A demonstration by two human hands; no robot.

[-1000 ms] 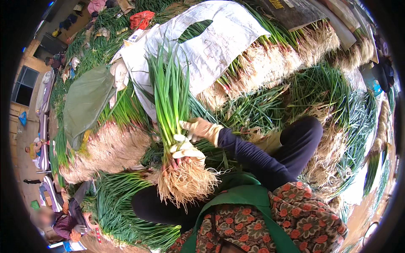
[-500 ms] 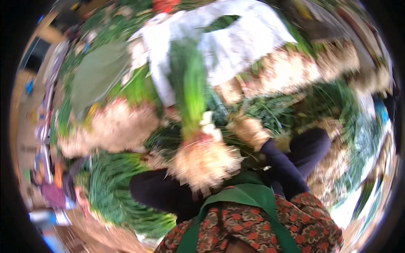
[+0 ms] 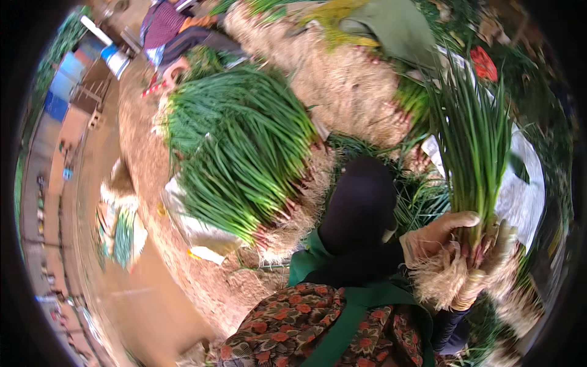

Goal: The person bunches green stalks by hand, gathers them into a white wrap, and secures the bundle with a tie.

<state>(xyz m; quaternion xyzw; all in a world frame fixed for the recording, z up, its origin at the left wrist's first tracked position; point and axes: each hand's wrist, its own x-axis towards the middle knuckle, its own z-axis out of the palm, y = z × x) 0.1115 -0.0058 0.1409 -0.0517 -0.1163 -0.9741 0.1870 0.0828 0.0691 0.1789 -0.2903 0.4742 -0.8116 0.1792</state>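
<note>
Both my hands grip an upright bundle of green onions (image 3: 468,147) at the right of the view, its red stems low and pale, stringy roots hanging down. My gloved left hand (image 3: 428,238) wraps the lower stalks from the left, its thumb across them. My gloved right hand (image 3: 489,269) clasps the root end from the right and below, fingers curled round it. My dark-clad knee (image 3: 358,202) is left of the bundle. Beyond it lies a large laid pile of green onions (image 3: 238,153), with roots toward the right.
A co-worker in a purple top (image 3: 168,27) sits at the upper left. Root-covered stacks (image 3: 342,79) lie ahead, with an olive cloth (image 3: 391,33) and red bag (image 3: 483,61). A white sheet (image 3: 523,196) is at the right. Brown ground (image 3: 137,306) runs along the left.
My view has swung left, bringing the laid pile and co-worker up into the middle. The held bundle now appears at the right, with my right hand closed round its root end.
</note>
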